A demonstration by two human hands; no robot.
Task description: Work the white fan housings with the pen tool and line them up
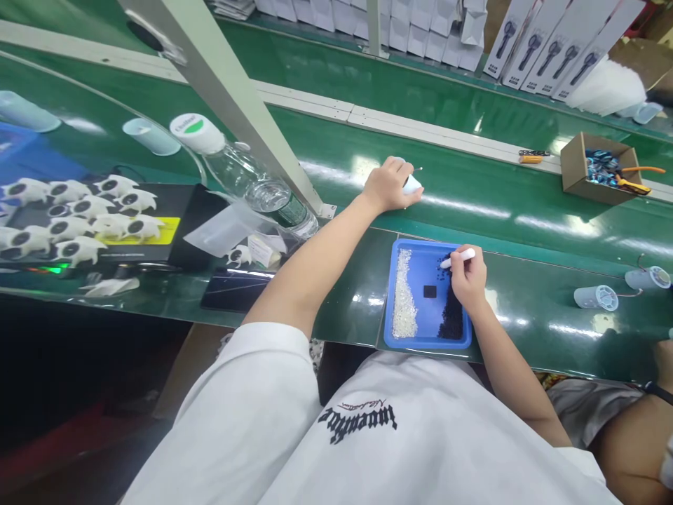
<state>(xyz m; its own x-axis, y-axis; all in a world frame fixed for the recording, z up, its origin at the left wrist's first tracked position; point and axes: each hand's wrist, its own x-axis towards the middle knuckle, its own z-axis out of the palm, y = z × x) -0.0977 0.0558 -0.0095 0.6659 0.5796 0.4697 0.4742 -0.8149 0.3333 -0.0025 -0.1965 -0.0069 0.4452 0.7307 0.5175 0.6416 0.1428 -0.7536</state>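
Stretched out over the green bench, my left hand (pixel 388 185) is wrapped round a pale blue-white plastic part (pixel 411 184), mostly hidden by the fingers. A thin wire end or pin pokes out beside it. My right hand (pixel 470 279) grips a white pen-like tool (pixel 461 258), its tip pointing left over the blue tray (pixel 388 326). Small black pieces (pixel 451 319) are heaped along the tray's right side, some scattered near the tip. White pieces (pixel 404 298) lie along its left side. Between the heaps is a black square (pixel 430 291).
Left of my arm stand a water bottle (pixel 252 179) and several white shell parts (pixel 78 210). A metal post (pixel 231 91) rises there. At right are pale blue cylinders (pixel 596 298), a cardboard box (pixel 589 168) with orange-handled pliers, and another person's arm (pixel 631 435).
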